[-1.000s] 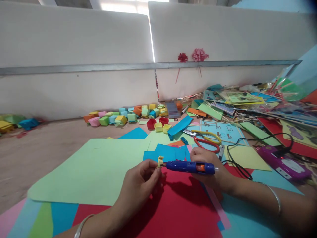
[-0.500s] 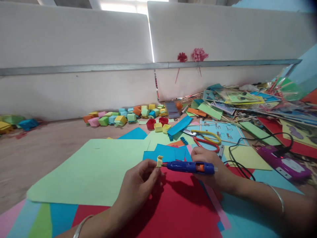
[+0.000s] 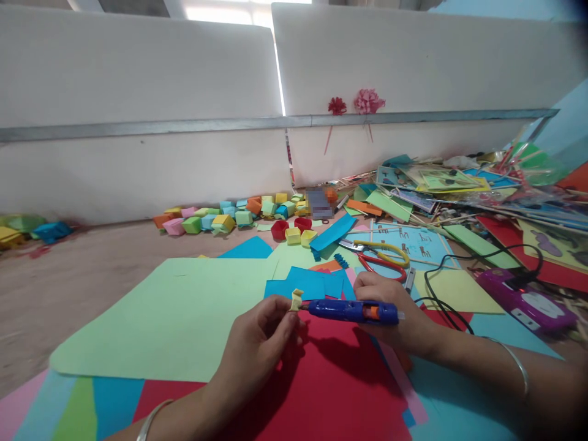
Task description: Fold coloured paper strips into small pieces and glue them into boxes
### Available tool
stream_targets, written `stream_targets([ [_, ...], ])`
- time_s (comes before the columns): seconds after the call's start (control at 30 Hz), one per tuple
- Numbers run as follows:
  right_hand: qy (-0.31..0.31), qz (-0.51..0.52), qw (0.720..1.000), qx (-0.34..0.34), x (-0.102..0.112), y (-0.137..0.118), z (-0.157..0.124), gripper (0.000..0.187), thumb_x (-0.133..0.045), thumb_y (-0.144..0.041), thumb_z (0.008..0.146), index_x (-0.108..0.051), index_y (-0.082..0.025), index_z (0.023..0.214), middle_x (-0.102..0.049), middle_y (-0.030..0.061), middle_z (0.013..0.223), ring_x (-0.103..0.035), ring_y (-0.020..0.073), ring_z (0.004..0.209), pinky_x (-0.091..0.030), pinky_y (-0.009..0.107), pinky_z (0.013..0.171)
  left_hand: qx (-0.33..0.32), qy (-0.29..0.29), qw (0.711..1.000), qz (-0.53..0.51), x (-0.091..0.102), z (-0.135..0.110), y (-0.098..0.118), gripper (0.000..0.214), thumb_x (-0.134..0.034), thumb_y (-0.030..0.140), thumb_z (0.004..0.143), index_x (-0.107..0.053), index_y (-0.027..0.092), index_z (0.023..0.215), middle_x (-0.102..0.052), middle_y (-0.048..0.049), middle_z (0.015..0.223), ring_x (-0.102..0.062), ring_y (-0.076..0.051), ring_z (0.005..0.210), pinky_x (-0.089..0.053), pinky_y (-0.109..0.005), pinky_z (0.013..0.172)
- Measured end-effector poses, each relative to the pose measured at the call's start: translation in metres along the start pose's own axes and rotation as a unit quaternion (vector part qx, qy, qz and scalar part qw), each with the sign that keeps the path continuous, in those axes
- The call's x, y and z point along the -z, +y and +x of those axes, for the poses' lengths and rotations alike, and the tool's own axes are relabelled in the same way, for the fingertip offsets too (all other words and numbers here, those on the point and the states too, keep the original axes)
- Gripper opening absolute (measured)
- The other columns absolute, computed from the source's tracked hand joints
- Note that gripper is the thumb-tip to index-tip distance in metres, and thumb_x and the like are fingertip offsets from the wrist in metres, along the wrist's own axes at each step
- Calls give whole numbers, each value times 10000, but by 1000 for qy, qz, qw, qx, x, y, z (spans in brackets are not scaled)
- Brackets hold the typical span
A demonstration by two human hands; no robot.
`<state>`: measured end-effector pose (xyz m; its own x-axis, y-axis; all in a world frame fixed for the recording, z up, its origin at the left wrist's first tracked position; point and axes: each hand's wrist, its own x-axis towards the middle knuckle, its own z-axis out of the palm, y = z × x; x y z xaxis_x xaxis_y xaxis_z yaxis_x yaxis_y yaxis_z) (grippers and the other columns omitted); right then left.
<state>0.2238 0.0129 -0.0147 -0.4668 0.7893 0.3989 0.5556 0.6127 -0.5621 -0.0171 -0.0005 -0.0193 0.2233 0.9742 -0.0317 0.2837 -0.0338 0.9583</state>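
My left hand (image 3: 257, 343) pinches a small folded yellow paper piece (image 3: 296, 299) between thumb and fingertips. My right hand (image 3: 390, 318) grips a blue glue gun (image 3: 351, 310) with an orange trigger, held level, its nozzle touching the yellow piece. Both hands hover over a red paper sheet (image 3: 331, 380). A black cord (image 3: 441, 306) runs from the gun's back end to the right.
A large light green sheet (image 3: 174, 312) lies to the left, blue paper pieces (image 3: 316, 283) just beyond the hands. Scissors (image 3: 383, 260) and a purple device (image 3: 528, 303) lie to the right. Several small folded paper boxes (image 3: 229, 217) line the white partition (image 3: 138, 122). Piled craft papers (image 3: 459, 190) fill the right.
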Motion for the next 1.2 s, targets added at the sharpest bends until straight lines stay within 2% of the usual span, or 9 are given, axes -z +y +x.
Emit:
stream_targets([
  [0.43,-3,-22,1000,16,-2,1,-1,186,-589,-163,744,-488,-167,588,-494,6,709,-472,116,622,-314,215,550,-5,-14,1000,-7,-1,0,-2,287,-555,453,881,-593,180,799,-661,-11,614,-601,-141,505,-453,-229,476],
  [0.57,72,-53,996,25,27,3,4,223,-561,-293,828,-532,-177,639,-549,17,693,-504,134,627,-360,238,580,3,16,1000,-27,-1,-1,0,295,-588,472,856,-601,185,791,-682,-18,643,-665,-172,569,-492,-237,495],
  [0.63,152,-122,980,-43,54,9,10,239,-568,-369,857,-582,-175,717,-571,18,665,-504,141,602,-364,253,588,4,15,1000,-26,0,0,3,314,-611,498,831,-608,187,787,-691,-21,658,-678,-182,595,-511,-245,516],
  [0.67,200,-187,957,-98,69,14,13,277,-596,-421,846,-586,-176,717,-572,19,640,-493,144,578,-345,255,570,6,12,1000,-26,1,0,4,331,-620,519,817,-610,189,793,-692,-20,657,-677,-186,591,-514,-248,513],
  [0.73,218,-334,882,-252,98,26,17,297,-600,-453,851,-613,-163,790,-611,57,689,-558,182,648,-327,260,584,13,9,999,-28,1,0,5,375,-635,568,784,-612,195,817,-688,-13,639,-668,-192,568,-509,-252,491],
  [0.8,149,-393,846,-330,121,42,16,285,-546,-382,897,-613,-132,1016,-666,112,879,-619,212,789,-336,252,612,21,11,999,-26,1,0,2,423,-660,606,743,-614,197,842,-686,-8,624,-653,-188,548,-500,-247,479],
  [0.87,109,-408,833,-358,134,58,11,295,-621,-219,801,-602,-118,1078,-681,130,980,-627,223,844,-352,242,618,36,0,999,-30,1,0,-2,452,-637,635,753,-612,200,871,-713,-24,672,-654,-188,560,-494,-245,483],
  [1.03,-19,-415,837,-356,132,85,-12,236,-644,-86,694,-670,-133,924,-686,122,975,-628,233,884,-391,239,671,29,-51,998,-23,-2,-6,-5,439,-583,625,812,-607,193,886,-676,-6,632,-620,-158,552,-471,-227,492],
  [1.2,-90,-429,842,-314,126,80,-19,268,-730,-64,602,-688,-85,866,-652,178,929,-624,292,851,-417,293,672,64,-48,994,-80,-5,-4,4,455,-595,639,778,-572,187,822,-653,-1,611,-625,-159,503,-464,-238,447],
])
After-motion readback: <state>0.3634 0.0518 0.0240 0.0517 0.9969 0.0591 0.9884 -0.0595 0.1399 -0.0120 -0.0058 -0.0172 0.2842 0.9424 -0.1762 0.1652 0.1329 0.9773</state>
